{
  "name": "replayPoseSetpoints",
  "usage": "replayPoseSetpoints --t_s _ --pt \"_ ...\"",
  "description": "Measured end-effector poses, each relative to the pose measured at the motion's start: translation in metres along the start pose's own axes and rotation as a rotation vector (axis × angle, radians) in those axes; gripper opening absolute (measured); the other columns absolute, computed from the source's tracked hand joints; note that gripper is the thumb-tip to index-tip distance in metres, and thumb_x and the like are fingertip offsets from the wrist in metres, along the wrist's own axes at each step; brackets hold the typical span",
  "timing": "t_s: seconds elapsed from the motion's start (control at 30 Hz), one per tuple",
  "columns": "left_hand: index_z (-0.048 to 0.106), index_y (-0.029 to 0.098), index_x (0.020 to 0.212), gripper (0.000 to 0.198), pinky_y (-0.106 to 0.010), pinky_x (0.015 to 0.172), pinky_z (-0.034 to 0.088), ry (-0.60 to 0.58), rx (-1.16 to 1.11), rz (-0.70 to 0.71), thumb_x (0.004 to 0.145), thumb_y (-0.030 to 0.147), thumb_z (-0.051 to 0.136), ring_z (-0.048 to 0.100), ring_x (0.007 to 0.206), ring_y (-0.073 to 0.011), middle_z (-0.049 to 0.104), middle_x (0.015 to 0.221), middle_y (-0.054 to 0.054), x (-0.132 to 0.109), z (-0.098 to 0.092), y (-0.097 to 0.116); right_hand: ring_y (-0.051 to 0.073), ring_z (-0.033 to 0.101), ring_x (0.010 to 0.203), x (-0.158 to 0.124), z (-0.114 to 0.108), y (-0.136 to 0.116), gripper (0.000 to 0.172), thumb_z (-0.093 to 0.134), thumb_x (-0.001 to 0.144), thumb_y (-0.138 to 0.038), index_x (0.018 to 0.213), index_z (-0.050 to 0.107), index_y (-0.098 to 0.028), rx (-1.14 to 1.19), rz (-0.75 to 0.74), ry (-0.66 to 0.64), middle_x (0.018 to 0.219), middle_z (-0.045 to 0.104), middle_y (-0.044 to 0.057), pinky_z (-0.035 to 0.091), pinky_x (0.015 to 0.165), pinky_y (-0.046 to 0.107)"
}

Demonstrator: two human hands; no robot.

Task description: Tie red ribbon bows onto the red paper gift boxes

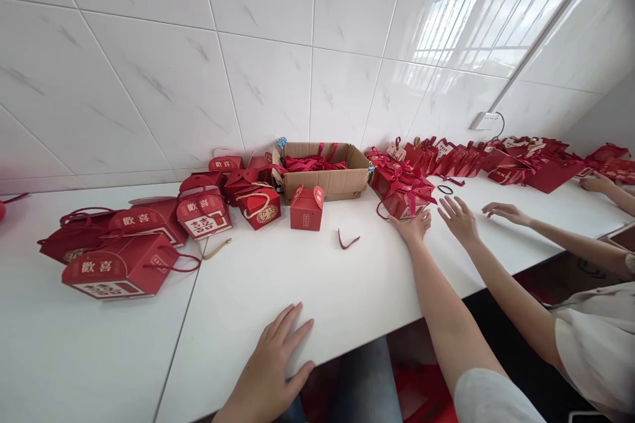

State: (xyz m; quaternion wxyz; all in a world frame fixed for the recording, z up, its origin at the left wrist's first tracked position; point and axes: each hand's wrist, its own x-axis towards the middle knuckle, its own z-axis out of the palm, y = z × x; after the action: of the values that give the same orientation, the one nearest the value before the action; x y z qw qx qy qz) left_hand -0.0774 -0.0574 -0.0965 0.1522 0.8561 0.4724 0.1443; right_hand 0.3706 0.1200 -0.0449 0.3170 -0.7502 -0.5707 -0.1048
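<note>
My left hand (270, 367) lies flat on the near edge of the white table, its fingers spread and holding nothing. Farther right, my right hand (415, 226) is at the near end of a red gift box (401, 205) with a red ribbon bow, its fingers pressed around the lower edge. This box stands at the front of a row of similar ribboned boxes (397, 172). Between my hands are a small red gift box (306, 209) without a bow and a loose piece of dark red ribbon (347, 242).
An open cardboard box (327, 186) of red ribbons stands near the tiled wall. Several red boxes (119, 264) with cord handles cluster at left. A co-worker's hands (459, 219) are right of mine, near a black ring (445, 190). Another person's hand (598, 182) is farther right.
</note>
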Motion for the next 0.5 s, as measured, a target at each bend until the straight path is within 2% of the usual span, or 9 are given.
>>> replayPoseSetpoints --t_s 0.07,0.13,0.23,0.3,0.37,0.4,0.47,0.5 --pt "0.035 0.035 0.141 0.057 -0.044 0.104 0.043 -0.004 -0.052 -0.018 0.087 0.037 0.052 0.036 0.134 -0.0277 0.033 0.15 -0.002 0.001 -0.003 -0.003 0.018 0.049 0.121 0.002 -0.012 0.004 0.044 0.021 0.095 -0.03 0.118 0.057 -0.017 0.006 -0.006 -0.043 0.126 0.053 0.018 0.036 0.095 0.045" --pt "0.033 0.032 0.142 0.058 -0.044 0.106 0.042 0.016 -0.087 -0.033 0.087 0.036 0.052 0.037 0.134 -0.0266 0.036 0.148 -0.005 0.006 -0.01 -0.011 0.015 0.048 0.121 -0.003 -0.005 -0.003 0.048 0.015 0.095 -0.025 0.122 0.054 -0.017 -0.014 0.047 -0.092 0.13 0.05 0.017 0.034 0.096 0.045" --pt "0.034 0.025 0.139 0.055 -0.045 0.107 0.038 0.159 -0.072 -0.09 0.088 0.037 0.049 0.037 0.133 -0.0266 0.04 0.143 -0.01 0.027 -0.03 -0.035 0.019 0.04 0.129 -0.028 0.03 -0.025 0.052 0.015 0.095 -0.03 0.134 0.041 -0.008 -0.07 0.163 -0.143 0.14 0.036 0.024 0.031 0.097 0.049" --pt "0.035 0.02 0.137 0.056 -0.047 0.106 0.038 0.303 -0.032 -0.152 0.086 0.038 0.049 0.04 0.13 -0.0285 0.045 0.137 -0.014 0.048 -0.049 -0.056 0.031 0.031 0.134 -0.05 0.054 -0.04 0.065 0.028 0.092 -0.042 0.14 0.029 0.002 -0.087 0.213 -0.158 0.142 0.025 0.033 0.031 0.097 0.053" --pt "0.037 0.017 0.134 0.055 -0.047 0.105 0.037 0.368 0.042 -0.259 0.085 0.039 0.05 0.041 0.128 -0.0299 0.047 0.135 -0.015 0.071 -0.069 -0.076 0.039 0.023 0.136 -0.07 0.069 -0.049 0.077 0.036 0.089 -0.048 0.141 0.022 0.006 -0.093 0.226 -0.178 0.144 0.02 0.035 0.029 0.1 0.052" --pt "0.039 0.015 0.132 0.054 -0.046 0.105 0.037 0.354 0.099 -0.345 0.084 0.037 0.05 0.042 0.127 -0.0302 0.047 0.134 -0.016 0.082 -0.079 -0.085 0.04 0.02 0.136 -0.078 0.072 -0.051 0.079 0.038 0.088 -0.049 0.142 0.021 0.006 -0.094 0.22 -0.189 0.145 0.019 0.034 0.028 0.103 0.051" --pt "0.04 0.012 0.131 0.053 -0.048 0.103 0.037 0.21 0.245 -0.583 0.083 0.032 0.051 0.042 0.126 -0.032 0.048 0.133 -0.017 0.099 -0.097 -0.102 0.041 0.019 0.137 -0.09 0.073 -0.052 0.077 0.039 0.088 -0.048 0.142 0.021 0.004 -0.092 0.197 -0.21 0.146 0.02 0.031 0.027 0.106 0.048" --pt "0.045 0.009 0.126 0.05 -0.052 0.098 0.039 0.174 0.269 -0.651 0.08 0.027 0.053 0.044 0.123 -0.0362 0.051 0.128 -0.02 0.105 -0.104 -0.109 0.041 0.019 0.136 -0.094 0.071 -0.051 0.076 0.039 0.088 -0.047 0.142 0.022 0.004 -0.092 0.187 -0.219 0.147 0.02 0.03 0.026 0.106 0.048"
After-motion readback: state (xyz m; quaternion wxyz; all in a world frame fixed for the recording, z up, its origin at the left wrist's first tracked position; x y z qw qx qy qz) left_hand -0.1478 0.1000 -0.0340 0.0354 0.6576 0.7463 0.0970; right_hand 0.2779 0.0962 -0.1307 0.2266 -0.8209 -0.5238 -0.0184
